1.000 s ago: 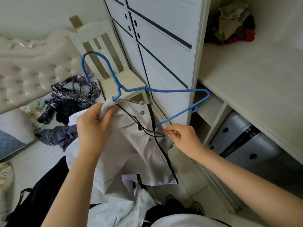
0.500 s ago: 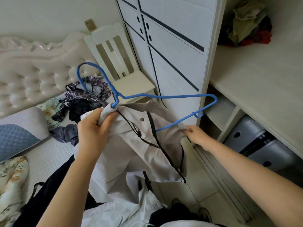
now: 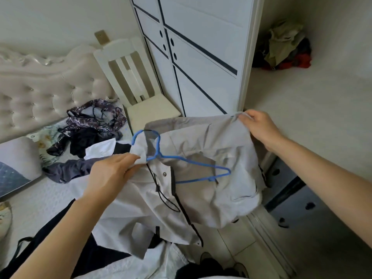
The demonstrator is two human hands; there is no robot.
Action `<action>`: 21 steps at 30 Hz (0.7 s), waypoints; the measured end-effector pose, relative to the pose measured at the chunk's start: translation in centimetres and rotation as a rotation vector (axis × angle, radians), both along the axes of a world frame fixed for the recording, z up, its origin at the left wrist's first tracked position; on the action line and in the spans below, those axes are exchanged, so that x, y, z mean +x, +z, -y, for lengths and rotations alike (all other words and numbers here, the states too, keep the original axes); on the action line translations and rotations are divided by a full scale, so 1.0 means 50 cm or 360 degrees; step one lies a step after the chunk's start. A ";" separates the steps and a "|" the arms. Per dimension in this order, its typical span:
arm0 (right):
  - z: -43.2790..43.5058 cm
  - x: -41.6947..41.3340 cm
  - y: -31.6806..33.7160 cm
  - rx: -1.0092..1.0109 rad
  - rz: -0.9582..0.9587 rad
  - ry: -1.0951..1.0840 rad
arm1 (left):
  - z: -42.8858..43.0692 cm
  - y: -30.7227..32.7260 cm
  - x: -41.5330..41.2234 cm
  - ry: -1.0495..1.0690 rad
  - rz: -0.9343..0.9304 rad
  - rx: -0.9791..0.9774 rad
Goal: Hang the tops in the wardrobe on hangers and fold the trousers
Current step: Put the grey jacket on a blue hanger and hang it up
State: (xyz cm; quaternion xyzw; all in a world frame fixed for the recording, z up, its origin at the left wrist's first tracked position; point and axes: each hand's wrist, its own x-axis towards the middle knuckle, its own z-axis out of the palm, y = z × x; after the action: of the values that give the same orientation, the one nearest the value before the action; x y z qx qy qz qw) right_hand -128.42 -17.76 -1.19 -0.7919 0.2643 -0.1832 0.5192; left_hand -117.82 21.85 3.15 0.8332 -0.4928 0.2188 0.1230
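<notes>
A light grey top with black trim (image 3: 203, 190) is spread out in front of me, over the bed's edge. A blue wire hanger (image 3: 161, 156) sits inside it, its hook poking out at the collar. My left hand (image 3: 112, 174) grips the collar next to the hanger's neck. My right hand (image 3: 259, 125) pinches the far shoulder of the top and holds it up and out to the right. The hanger's right arm shows through the open front. A pile of patterned and dark clothes (image 3: 90, 125) lies on the bed.
The white wardrobe (image 3: 201, 57) stands ahead, its open section on the right with a shelf (image 3: 302, 109) bearing crumpled clothes (image 3: 283, 49). A white chair (image 3: 141, 93) stands between bed and wardrobe. Grey drawers (image 3: 298, 208) sit below the shelf. White and black garments lie at my knees.
The hanger has dropped lower and gone into the top. My right hand moved up and right, pulling the shoulder fabric over the hanger's right arm. My left hand keeps its hold at the collar.
</notes>
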 end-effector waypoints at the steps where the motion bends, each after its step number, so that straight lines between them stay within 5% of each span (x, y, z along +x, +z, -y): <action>1: 0.002 -0.004 0.023 -0.0037 0.0029 -0.0023 | 0.006 -0.004 0.004 -0.0001 0.0015 0.0046; 5: -0.043 -0.047 0.116 -0.0307 0.0118 -0.0057 | 0.043 -0.020 0.021 0.0270 -0.0019 0.0110; 8: -0.126 -0.092 0.155 -0.0514 0.0085 0.0220 | 0.078 -0.015 0.032 0.0538 -0.0197 -0.0119; 11: -0.153 -0.124 0.149 -0.0611 -0.0514 0.0638 | 0.100 -0.004 0.037 0.0617 -0.0462 -0.0432; 15: -0.139 -0.150 0.159 -0.0854 -0.1155 0.0951 | 0.114 0.006 0.009 0.0355 -0.0412 -0.0486; 21: -0.102 -0.143 0.152 -0.0485 -0.0868 0.0737 | 0.110 0.001 -0.005 0.0270 -0.0428 -0.0580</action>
State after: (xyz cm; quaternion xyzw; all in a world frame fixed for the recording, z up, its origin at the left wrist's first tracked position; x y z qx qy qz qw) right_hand -135.56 -12.66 6.42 -0.9183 0.1766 0.1187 0.3338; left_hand -118.07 16.36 3.22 0.8573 -0.3526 0.2007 0.3169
